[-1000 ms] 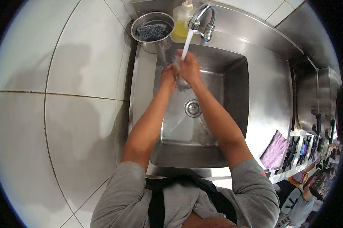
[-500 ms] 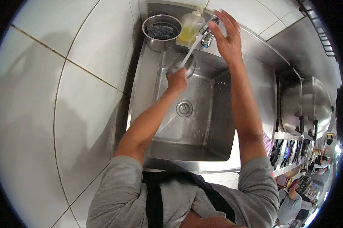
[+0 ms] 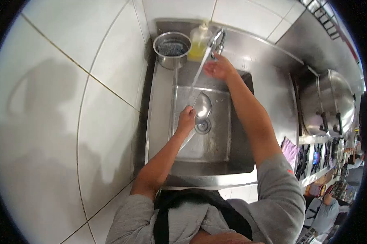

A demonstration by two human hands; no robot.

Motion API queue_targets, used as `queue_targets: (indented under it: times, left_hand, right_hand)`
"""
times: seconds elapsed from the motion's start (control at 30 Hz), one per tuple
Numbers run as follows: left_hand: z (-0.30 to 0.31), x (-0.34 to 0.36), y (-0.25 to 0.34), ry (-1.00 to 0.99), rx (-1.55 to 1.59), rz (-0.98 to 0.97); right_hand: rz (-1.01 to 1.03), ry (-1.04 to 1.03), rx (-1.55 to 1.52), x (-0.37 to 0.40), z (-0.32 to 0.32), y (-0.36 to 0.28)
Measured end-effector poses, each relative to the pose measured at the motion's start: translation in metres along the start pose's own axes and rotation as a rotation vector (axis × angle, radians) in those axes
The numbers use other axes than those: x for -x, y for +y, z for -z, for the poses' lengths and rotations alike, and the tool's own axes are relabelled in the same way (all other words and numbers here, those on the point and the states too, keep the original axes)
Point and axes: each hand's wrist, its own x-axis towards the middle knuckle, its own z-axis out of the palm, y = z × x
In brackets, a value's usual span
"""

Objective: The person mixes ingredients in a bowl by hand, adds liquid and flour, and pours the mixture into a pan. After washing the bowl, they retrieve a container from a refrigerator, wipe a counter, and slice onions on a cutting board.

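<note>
Steel bowl-shaped piece tilted inside the sink, near the drain, clamped in the left hand. Right hand apart from it, open beside the running water. Farther: pot, bottle, along the surface's far edge.

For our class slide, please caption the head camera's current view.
Left hand holds a metal bowl over the sink; right hand nears the running tap.

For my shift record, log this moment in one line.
left hand: holding metal bowl in sink | right hand: empty, beside running water, near faucet | pump bottle: behind sink, beside steel pot
</note>
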Motion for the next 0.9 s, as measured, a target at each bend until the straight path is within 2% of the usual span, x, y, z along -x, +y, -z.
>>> queue_targets:
  times: [0.03, 0.1, 0.17, 0.23, 0.33, 0.43, 0.47, 0.5, 0.53, 0.57, 0.6, 0.63, 0.7, 0.73, 0.77, 0.8, 0.83, 0.87, 0.9]
  left_hand:
    - [0.0, 0.012, -0.007, 0.014, 0.04, 0.043]
    - [0.006, 0.049, -0.016, 0.04, 0.106, 0.157]
    - [0.019, 0.082, -0.013, -0.013, 0.198, 0.23]
    - [0.031, 0.105, -0.002, -0.035, 0.322, 0.343]
    - [0.057, 0.112, 0.04, -0.026, 0.296, 0.332]
    - [0.092, 0.1, 0.107, 0.012, 0.349, 0.046]
    - [0.104, 0.095, 0.122, 0.05, 0.479, 0.039]
    - [0.119, 0.096, 0.137, 0.033, 0.555, 0.075]
    - [0.125, 0.098, 0.153, -0.012, 0.729, 0.11]
    - [0.148, 0.088, 0.14, -0.228, 0.88, 0.093]
    - [0.16, 0.081, 0.126, -0.221, 0.888, 0.112]
    - [0.161, 0.063, 0.109, -0.146, 0.944, 0.203]
    - [0.146, 0.066, 0.094, -0.068, 0.459, 0.109]
    - [0.195, 0.012, 0.01, -0.191, 0.43, 0.097]
    - [0.206, -0.002, -0.011, -0.187, 0.377, 0.068]
    - [0.237, -0.042, -0.044, -0.408, 0.569, -0.002]
    - [0.212, -0.017, -0.031, -0.176, 0.19, -0.114]
    - [0.168, 0.021, 0.012, 0.017, -0.202, -0.206]
    - [0.133, 0.053, 0.05, 0.109, -0.411, -0.294]
  right_hand:
    - [0.046, -0.101, -0.077, -0.037, 0.01, 0.011]
    - [0.151, -0.157, -0.36, -0.053, 0.0, 0.017]
    - [0.327, -0.094, -0.534, -0.058, -0.012, 0.01]
    - [0.265, -0.026, -0.749, -0.047, -0.017, -0.012]
    - [0.272, -0.298, -0.709, 0.016, -0.014, -0.02]
    - [0.451, -0.405, -0.076, 0.112, 0.033, 0.01]
    - [0.547, -0.382, 0.24, 0.15, 0.051, 0.03]
    - [0.628, -0.312, 0.564, 0.189, 0.073, 0.058]
    - [0.625, -0.119, 0.776, 0.236, 0.089, 0.086]
    - [0.464, -0.101, 0.607, 0.276, 0.106, 0.112]
    - [0.367, -0.034, 0.536, 0.339, 0.103, 0.13]
    - [0.332, -0.103, 0.474, 0.378, 0.126, 0.146]
    - [0.327, -0.169, 0.293, 0.45, 0.156, 0.197]
    - [0.309, -0.127, 0.233, 0.484, 0.175, 0.223]
    - [0.262, -0.078, 0.16, 0.514, 0.2, 0.25]
    - [0.306, -0.064, -0.065, 0.541, 0.225, 0.281]
    - [0.409, -0.049, -0.311, 0.562, 0.254, 0.323]
    - [0.423, 0.024, -0.6, 0.577, 0.292, 0.373]
    - [0.212, 0.291, -0.609, 0.554, 0.372, 0.475]
